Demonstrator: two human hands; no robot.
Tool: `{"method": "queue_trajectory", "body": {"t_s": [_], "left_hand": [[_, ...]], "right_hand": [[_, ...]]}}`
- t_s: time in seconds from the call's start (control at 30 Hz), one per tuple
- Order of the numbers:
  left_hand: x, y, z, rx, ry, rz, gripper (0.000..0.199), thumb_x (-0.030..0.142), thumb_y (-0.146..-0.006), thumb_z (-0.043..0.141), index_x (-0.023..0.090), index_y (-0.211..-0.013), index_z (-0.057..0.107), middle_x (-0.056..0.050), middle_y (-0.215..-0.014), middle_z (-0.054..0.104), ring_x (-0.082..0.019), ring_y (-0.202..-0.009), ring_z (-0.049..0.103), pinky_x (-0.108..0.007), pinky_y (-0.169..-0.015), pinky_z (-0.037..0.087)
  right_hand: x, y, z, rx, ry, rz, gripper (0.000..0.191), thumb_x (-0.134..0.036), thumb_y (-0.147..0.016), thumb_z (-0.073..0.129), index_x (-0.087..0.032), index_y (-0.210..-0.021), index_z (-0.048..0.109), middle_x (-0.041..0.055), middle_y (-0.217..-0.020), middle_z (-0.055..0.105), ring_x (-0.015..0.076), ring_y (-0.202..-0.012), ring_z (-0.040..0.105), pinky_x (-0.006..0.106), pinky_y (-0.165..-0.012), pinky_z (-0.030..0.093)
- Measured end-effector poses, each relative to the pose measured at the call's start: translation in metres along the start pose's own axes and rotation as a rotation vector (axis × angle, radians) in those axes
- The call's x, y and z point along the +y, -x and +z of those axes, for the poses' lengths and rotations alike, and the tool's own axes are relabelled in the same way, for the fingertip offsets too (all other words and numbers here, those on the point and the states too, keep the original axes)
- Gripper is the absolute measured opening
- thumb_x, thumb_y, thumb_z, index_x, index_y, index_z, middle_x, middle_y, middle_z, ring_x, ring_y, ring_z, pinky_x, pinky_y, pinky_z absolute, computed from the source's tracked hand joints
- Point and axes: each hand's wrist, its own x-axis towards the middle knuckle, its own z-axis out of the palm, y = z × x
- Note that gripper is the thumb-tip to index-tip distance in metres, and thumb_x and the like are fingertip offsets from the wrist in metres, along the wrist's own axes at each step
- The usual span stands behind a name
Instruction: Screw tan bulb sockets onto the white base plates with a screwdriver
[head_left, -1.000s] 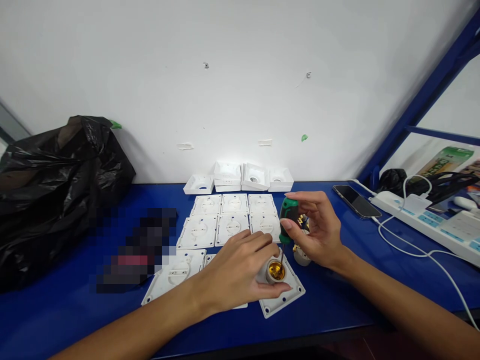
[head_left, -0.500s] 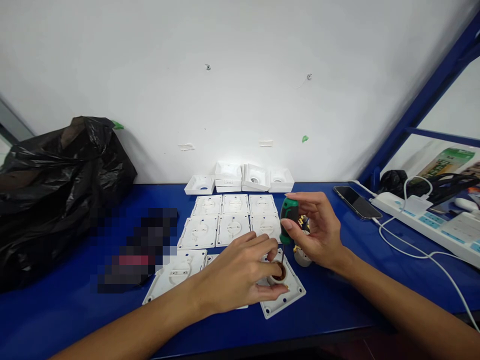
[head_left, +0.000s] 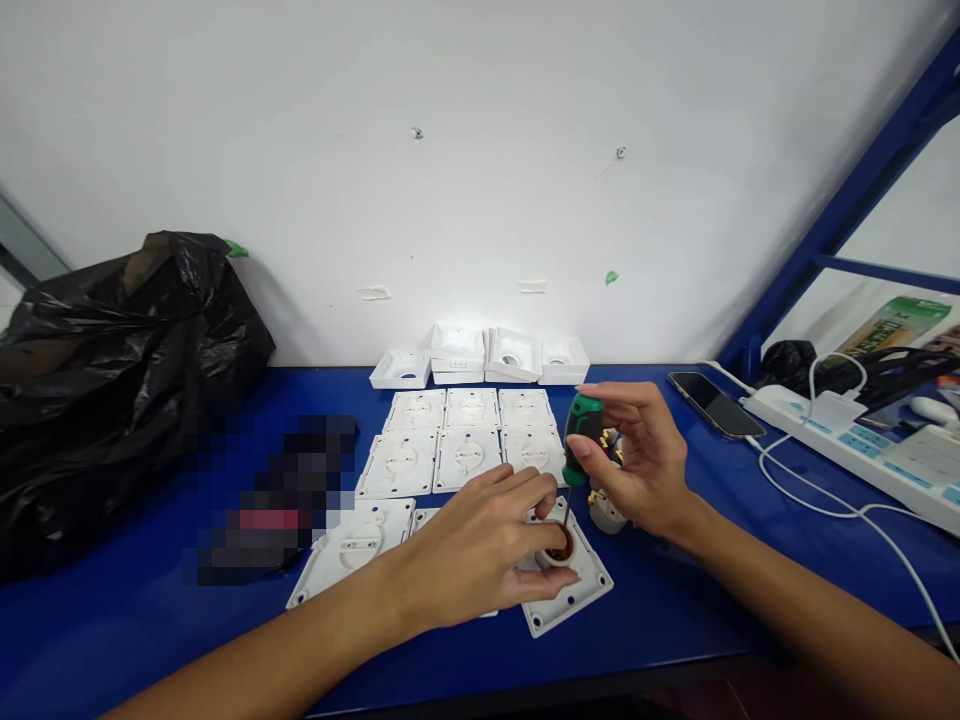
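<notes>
My right hand [head_left: 634, 450] grips a green and black screwdriver [head_left: 583, 435] by its handle, with the shaft pointing down. The tip goes into a white round lamp holder [head_left: 553, 562] with a brown inside; its exact seat is hidden. My left hand [head_left: 499, 540] closes its fingers around that lamp holder and presses it on a square white base plate [head_left: 536, 618]. More white base plates [head_left: 466, 470] lie in rows beyond and to the left, partly under my left forearm. Behind my right hand stand other white round lamp holders [head_left: 606, 512] with brass-coloured parts.
White square covers [head_left: 401, 370] are stacked along the wall. A black plastic bag [head_left: 127, 390] fills the left side, near a pixelated dark object [head_left: 292, 500]. To the right lie a phone [head_left: 716, 405], a power strip [head_left: 847, 440] and a loose white cable [head_left: 847, 512].
The screwdriver handle and my right hand have shifted slightly right, leaning the screwdriver a little more. My left hand stays in place on the lamp holder.
</notes>
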Motion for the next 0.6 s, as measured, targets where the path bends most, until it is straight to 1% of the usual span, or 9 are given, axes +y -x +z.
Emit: {"method": "queue_trajectory", "body": {"t_s": [0.1,0.17,0.4,0.6], "left_hand": [[0.0002,-0.0004,-0.001,-0.003,0.002,-0.011,0.021,0.041,-0.093,0.075,0.02,-0.092,0.072,-0.002,-0.096,0.058,-0.017,-0.083,0.057,-0.032,-0.079,0.044],[0.0003,-0.0006,-0.0014,-0.002,0.004,-0.014,0.021,0.041,-0.093,0.076,0.02,-0.092,0.071,-0.002,-0.096,0.057,-0.016,-0.082,0.057,-0.031,-0.078,0.045],[0.0003,0.0002,0.0006,0.002,-0.005,-0.014,0.022,0.041,-0.093,0.076,0.02,-0.091,0.07,-0.002,-0.095,0.058,-0.017,-0.082,0.057,-0.032,-0.078,0.045],[-0.0014,-0.0005,0.0019,-0.005,0.022,-0.04,0.03,0.043,-0.089,0.079,0.019,-0.095,0.063,-0.002,-0.095,0.061,-0.017,-0.081,0.057,-0.031,-0.076,0.046]], "right_hand": [[0.0011,-0.0002,-0.0017,0.056,0.003,0.003,0.043,-0.016,-0.089,0.073,-0.029,-0.128,0.059,-0.0037,-0.077,0.06,0.0124,-0.06,0.057,0.025,-0.046,0.045],[0.0015,-0.0003,-0.0021,0.07,-0.004,0.014,0.043,-0.016,-0.089,0.073,-0.029,-0.127,0.059,-0.0029,-0.079,0.06,0.013,-0.062,0.058,0.025,-0.046,0.045],[0.001,0.0005,-0.0003,0.04,-0.017,0.022,0.043,-0.014,-0.089,0.073,-0.029,-0.127,0.058,-0.0048,-0.073,0.058,0.0124,-0.059,0.055,0.024,-0.045,0.044],[0.0009,-0.0002,-0.0005,0.037,-0.012,0.018,0.043,-0.015,-0.089,0.072,-0.029,-0.128,0.058,-0.0046,-0.075,0.059,0.0122,-0.059,0.055,0.024,-0.045,0.044]]}}
